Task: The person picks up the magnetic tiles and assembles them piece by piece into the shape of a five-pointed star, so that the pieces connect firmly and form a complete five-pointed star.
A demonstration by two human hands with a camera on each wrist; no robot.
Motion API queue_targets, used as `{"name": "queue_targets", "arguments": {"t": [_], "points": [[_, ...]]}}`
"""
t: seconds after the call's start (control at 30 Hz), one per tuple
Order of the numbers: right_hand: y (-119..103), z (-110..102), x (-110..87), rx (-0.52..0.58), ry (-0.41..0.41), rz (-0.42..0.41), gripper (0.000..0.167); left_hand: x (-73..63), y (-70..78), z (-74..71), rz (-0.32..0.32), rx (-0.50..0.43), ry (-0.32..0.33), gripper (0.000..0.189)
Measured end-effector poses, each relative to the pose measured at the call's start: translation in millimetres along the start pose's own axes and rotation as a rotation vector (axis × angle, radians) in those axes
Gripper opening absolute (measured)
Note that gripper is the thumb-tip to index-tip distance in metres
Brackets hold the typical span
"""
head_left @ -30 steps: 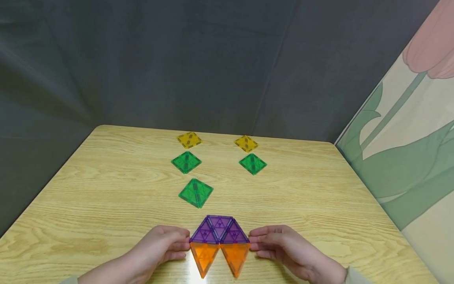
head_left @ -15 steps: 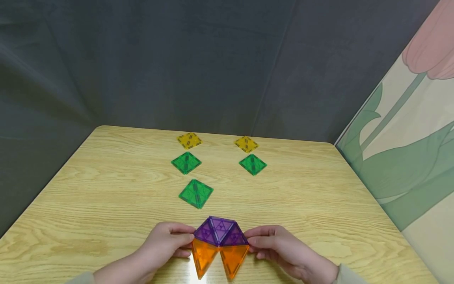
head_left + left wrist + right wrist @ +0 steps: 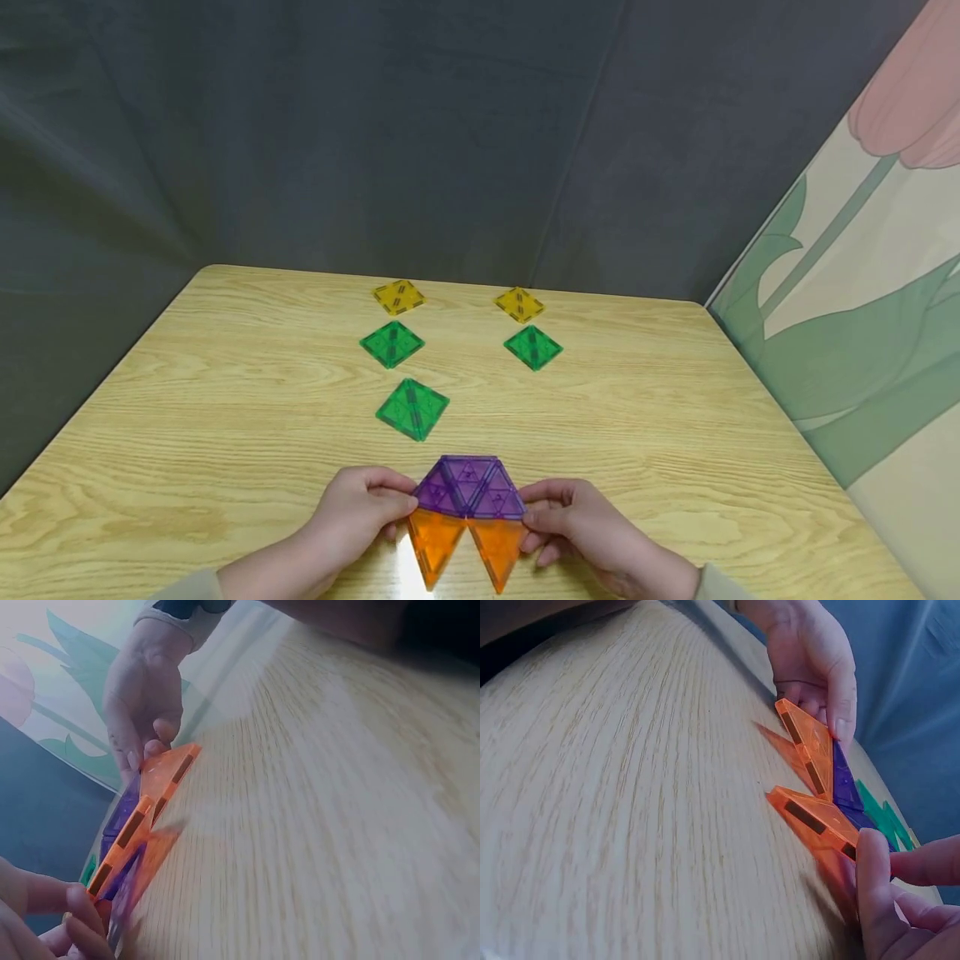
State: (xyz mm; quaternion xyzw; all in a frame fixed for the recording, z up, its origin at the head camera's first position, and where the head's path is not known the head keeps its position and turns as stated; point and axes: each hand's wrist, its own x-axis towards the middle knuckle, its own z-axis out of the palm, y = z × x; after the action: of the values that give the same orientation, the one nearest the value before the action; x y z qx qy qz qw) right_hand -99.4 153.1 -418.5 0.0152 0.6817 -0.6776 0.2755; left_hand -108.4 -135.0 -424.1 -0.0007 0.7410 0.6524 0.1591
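Three purple triangular magnetic tiles (image 3: 469,483) stand joined edge to edge near the table's front. Two orange triangular magnetic tiles (image 3: 435,542) are joined along their lower edge, points toward me. At the left corner, where purple meets orange, my left hand (image 3: 352,515) pinches the tiles between thumb and fingers. My right hand (image 3: 585,527) pinches the matching corner on the right. Both wrist views show the orange tiles (image 3: 810,750) tilted and raised off the wood, with orange shadows below. Purple tiles (image 3: 122,806) are partly hidden behind the orange ones there.
Beyond the hands lie green diamonds made of paired triangles, one nearer (image 3: 412,409) and two farther back, left (image 3: 392,344) and right (image 3: 533,347). Two yellow diamonds (image 3: 400,297) lie near the back edge. A dark curtain (image 3: 375,142) hangs behind the table (image 3: 225,400).
Both hands have moved inward and taken hold of the side corners. The joined tiles have lifted and bent a little at their seams, tilting and then levelling. The green and yellow diamonds have stayed put.
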Motion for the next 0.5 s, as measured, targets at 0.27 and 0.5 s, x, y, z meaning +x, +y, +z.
{"name": "queue_targets", "arguments": {"t": [0.27, 0.5], "points": [[-1.0, 0.2, 2.2, -0.044, 0.025, -0.036, 0.021, 3.1, 1.5, 5.6, -0.1, -0.02, 0.003, 0.025], [-4.1, -0.4, 3.2, -0.08, 0.03, -0.034, 0.018, 5.5, 2.9, 8.0, -0.1, -0.066, -0.001, 0.025]]}}
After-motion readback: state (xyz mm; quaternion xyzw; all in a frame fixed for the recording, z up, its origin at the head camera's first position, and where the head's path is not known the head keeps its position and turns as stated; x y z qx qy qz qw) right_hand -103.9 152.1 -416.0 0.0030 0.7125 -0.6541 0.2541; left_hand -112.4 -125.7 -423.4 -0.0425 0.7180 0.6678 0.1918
